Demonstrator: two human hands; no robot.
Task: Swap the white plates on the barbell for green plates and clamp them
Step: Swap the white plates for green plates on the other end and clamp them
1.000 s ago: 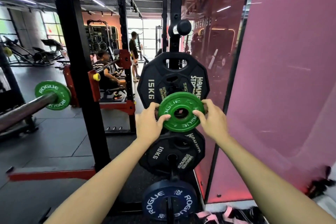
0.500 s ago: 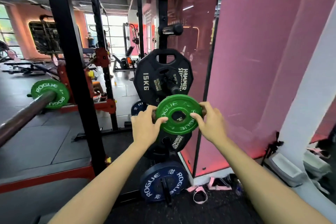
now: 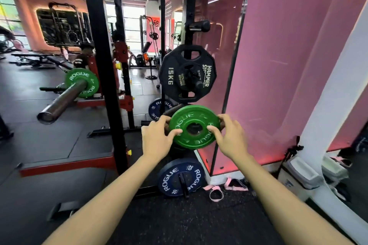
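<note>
In front of the plate storage rack, at about waist height, a green plate (image 3: 194, 127) is held upright between both hands, its face toward the camera and its centre hole empty, so it looks free of any peg. The left hand (image 3: 157, 139) grips its left rim, thumb across the face and fingers (image 3: 166, 120) curled behind; the right hand (image 3: 231, 137) mirrors this on the right rim. White lettering on the plate reads "ROGUE", partly hidden by the thumbs.

As a judgement: roughly half the swap seems done. Well off to the left, the barbell (image 3: 59, 103) rests in the rack with a second green plate (image 3: 82, 82), also marked "ROGUE", on the sleeve nearest the camera; no white plate shows on that end. Whether a clamp sits on it cannot be told, and the bar's far end is out of view. What appears left is to carry the held plate to the bar, slide it on, and clamp the ends.

Just above the held plate hangs a black plate (image 3: 187, 74) marked "15KG" and "HAMMER STRENGTH". Below it stands a blue plate (image 3: 182, 178) reading "ROGUE" and "20", and another blue plate (image 3: 159, 108) with the same marks peeks out behind, to the left. Pink straps (image 3: 216, 192) lie on the dark floor beside a pink wall panel (image 3: 288, 65).
</note>
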